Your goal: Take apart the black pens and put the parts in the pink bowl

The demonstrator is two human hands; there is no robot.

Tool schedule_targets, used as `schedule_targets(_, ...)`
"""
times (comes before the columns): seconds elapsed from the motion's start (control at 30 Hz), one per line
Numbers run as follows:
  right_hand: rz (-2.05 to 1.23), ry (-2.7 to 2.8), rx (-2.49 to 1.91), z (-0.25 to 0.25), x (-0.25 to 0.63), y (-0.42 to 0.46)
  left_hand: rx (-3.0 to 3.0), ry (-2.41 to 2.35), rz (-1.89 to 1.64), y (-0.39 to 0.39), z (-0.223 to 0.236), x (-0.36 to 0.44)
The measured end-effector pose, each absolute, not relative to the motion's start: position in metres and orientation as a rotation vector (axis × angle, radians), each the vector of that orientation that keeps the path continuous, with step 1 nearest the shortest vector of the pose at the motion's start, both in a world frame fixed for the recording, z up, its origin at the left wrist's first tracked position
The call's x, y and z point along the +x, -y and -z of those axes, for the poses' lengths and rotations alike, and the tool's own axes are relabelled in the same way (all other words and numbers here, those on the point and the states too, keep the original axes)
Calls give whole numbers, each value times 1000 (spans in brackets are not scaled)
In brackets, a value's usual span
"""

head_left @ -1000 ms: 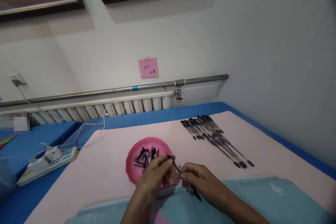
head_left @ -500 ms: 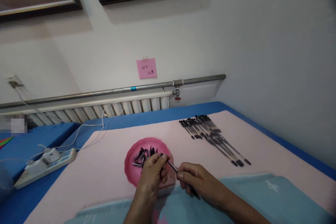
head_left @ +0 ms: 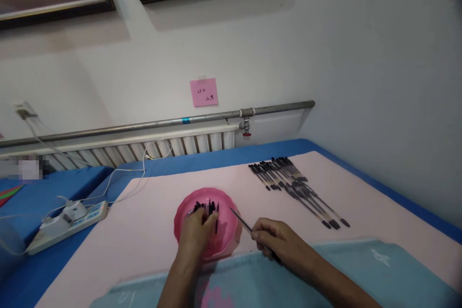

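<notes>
My left hand (head_left: pixel 195 233) reaches into a pink scalloped plate (head_left: pixel 231 240), with thumb and forefinger apart over a heap of small black and clear pen parts (head_left: pixel 210 208). Some of its fingertips are hidden among those pieces. To the right of the plate, my right hand (head_left: pixel 276 240) is closed around a slim pen (head_left: pixel 241 220). The pen's pointed, uncapped end slants up to the left, and its dark rear end shows below my fingers. Beyond my right hand, several dark-ended pens (head_left: pixel 308 199) lie in rows on the pink table covering.
A light blue cloth (head_left: pixel 353 260) lies along the near edge. At the left is a white power strip (head_left: pixel 68 226) with plugs and cables. Behind the blue-edged table stand a radiator (head_left: pixel 187 145) and a pipe with a red-handled valve (head_left: pixel 246 127).
My left hand has left the pen's tip and moved left and down into the plate. The right hand still grips the pen, whose tip now shows bare.
</notes>
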State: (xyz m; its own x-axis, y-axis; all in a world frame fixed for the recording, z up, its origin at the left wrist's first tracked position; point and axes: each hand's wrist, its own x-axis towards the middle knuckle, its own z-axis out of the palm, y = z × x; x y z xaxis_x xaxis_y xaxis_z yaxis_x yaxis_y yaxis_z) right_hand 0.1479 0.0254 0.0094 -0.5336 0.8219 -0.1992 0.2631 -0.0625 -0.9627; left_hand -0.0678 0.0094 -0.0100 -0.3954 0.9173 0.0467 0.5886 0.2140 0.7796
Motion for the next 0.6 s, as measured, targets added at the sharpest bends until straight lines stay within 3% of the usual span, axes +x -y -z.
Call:
schedule_targets(0.33,-1664,1561,-1121,-5,148,-29,1291,-1778,-1124,-5,4,-58)
schedule_targets(0.6,-1777,1365,-1013,2,146,-32,1346,-1367,-949,11,-9,-19)
